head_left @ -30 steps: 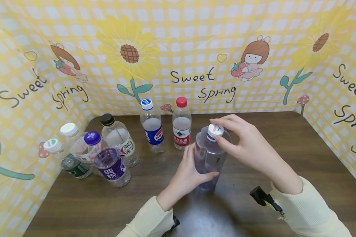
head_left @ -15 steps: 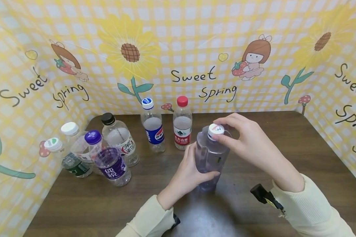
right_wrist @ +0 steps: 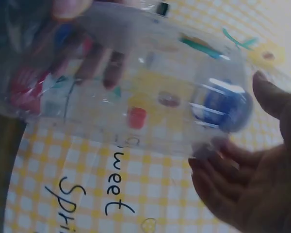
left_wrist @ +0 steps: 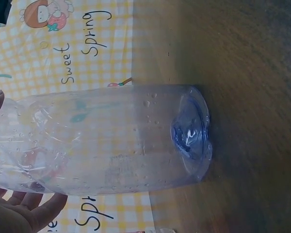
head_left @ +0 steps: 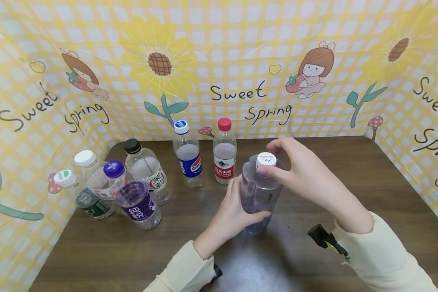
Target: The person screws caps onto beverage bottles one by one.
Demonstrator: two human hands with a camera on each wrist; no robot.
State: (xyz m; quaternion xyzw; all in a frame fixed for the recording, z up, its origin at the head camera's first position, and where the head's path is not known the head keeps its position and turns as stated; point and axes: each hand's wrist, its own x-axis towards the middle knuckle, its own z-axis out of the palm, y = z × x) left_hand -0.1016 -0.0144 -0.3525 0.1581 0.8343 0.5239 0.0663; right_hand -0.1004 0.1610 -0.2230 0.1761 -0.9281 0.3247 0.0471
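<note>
A large, clear, purplish plastic bottle [head_left: 257, 192] without a label stands on the table in front of me. My left hand [head_left: 229, 217] grips its body from the left, thumb across the front. In the left wrist view, the fingers [left_wrist: 46, 211] curve along one side of the bottle [left_wrist: 111, 141]. My right hand [head_left: 301, 172] is around the white cap [head_left: 267, 159] at the top. Its thumb overlaps the cap's front, while the index finger is lifted off behind. The right wrist view shows the right hand [right_wrist: 262, 167] with thumb and fingers spread beside the cap.
Behind stand a red-capped water bottle [head_left: 224, 156] and a blue-labelled Pepsi bottle [head_left: 189, 160]. At the left are a black-capped bottle [head_left: 146, 170], a purple-labelled bottle [head_left: 136, 202], a white-capped bottle [head_left: 85, 159] and a green-labelled bottle [head_left: 91, 205]. A checked cloth [head_left: 241, 52] encloses the brown table [head_left: 182, 255].
My right index finger has come away from the cap and moved back. The cap has turned slightly, its print now at another angle. My left hand and the bottle have stayed in place.
</note>
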